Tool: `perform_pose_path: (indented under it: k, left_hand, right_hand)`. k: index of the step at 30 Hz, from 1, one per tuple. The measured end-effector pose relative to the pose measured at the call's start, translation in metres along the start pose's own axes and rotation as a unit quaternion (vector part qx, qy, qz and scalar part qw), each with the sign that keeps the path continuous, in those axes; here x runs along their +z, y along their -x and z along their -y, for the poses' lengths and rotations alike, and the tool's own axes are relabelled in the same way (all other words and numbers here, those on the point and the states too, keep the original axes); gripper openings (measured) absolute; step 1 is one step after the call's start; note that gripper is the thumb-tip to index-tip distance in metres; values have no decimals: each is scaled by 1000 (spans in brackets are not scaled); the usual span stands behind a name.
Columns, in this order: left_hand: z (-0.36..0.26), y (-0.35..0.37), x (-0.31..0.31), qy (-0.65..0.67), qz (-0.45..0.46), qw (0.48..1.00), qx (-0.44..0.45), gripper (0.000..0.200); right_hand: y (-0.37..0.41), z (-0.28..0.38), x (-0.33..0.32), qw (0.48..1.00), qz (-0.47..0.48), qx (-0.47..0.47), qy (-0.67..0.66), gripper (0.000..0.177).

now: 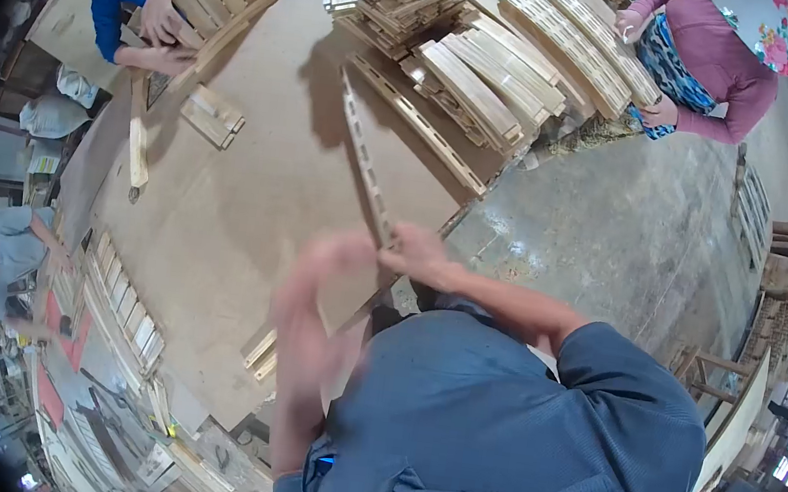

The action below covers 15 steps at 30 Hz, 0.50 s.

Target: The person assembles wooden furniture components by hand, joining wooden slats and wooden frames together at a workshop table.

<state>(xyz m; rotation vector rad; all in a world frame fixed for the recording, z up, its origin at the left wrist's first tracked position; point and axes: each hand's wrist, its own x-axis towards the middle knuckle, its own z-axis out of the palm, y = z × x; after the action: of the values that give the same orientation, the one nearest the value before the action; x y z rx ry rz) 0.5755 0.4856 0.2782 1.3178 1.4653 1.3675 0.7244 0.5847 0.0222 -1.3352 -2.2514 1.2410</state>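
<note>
A long wooden rail (pixel 363 156) with a row of slots along its edge stretches away from me over the table, its near end in my right hand (pixel 417 255). The fingers of that hand are wrapped around the end. My left hand (pixel 346 252) is just left of the same end, smeared by motion, so its fingers and any contact with the rail do not show clearly. A second slotted rail (pixel 419 123) lies on the table beyond, in front of stacked wooden slats (pixel 477 89).
At the far left a person in blue handles a slatted wooden frame (pixel 217 3). To the far right, a person in pink touches slotted rails (pixel 575 52). Short boards (pixel 213 116) and a small wood piece (pixel 261 353) lie on the table (pixel 252 199). Another person works at left.
</note>
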Motion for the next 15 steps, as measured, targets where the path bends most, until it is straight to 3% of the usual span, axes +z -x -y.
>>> perform_pose_path:
  k: [1, 2, 4, 5, 8, 9, 10, 12, 15]
  left_hand:
    - [65, -26, 0, -115, -6, 990, -81, 54]
    - [131, -46, 13, -267, -89, 950, -136, 76]
    - [238, -50, 11, -383, -80, 896, -209, 91]
    - [249, -54, 14, -380, -77, 899, -204, 91]
    - [276, -42, 27, -375, -51, 891, -250, 93]
    - [288, -39, 27, -376, -57, 894, -238, 87]
    - [296, -39, 24, -377, -65, 896, -224, 82]
    - [303, -42, 13, -372, -39, 897, -235, 75]
    - [285, -45, -4, -317, -32, 911, -264, 64]
  right_hand:
    - [7, 9, 9, 998, 48, -19, -39, 43]
    - [11, 14, 13, 992, 96, -39, -77, 48]
    - [6, 17, 5, 986, 148, -57, -46, 52]
    - [3, 20, 0, 977, 199, -72, -18, 56]
    - [-12, 12, -69, 996, -24, -37, -76, 48]
    - [-19, 9, -91, 982, -172, -35, -72, 48]
    - [-37, -17, -114, 943, -303, -135, 40, 59]
    - [-49, -19, -168, 926, -340, -18, 166, 76]
    - [-56, -28, -216, 925, -336, 30, 172, 89]
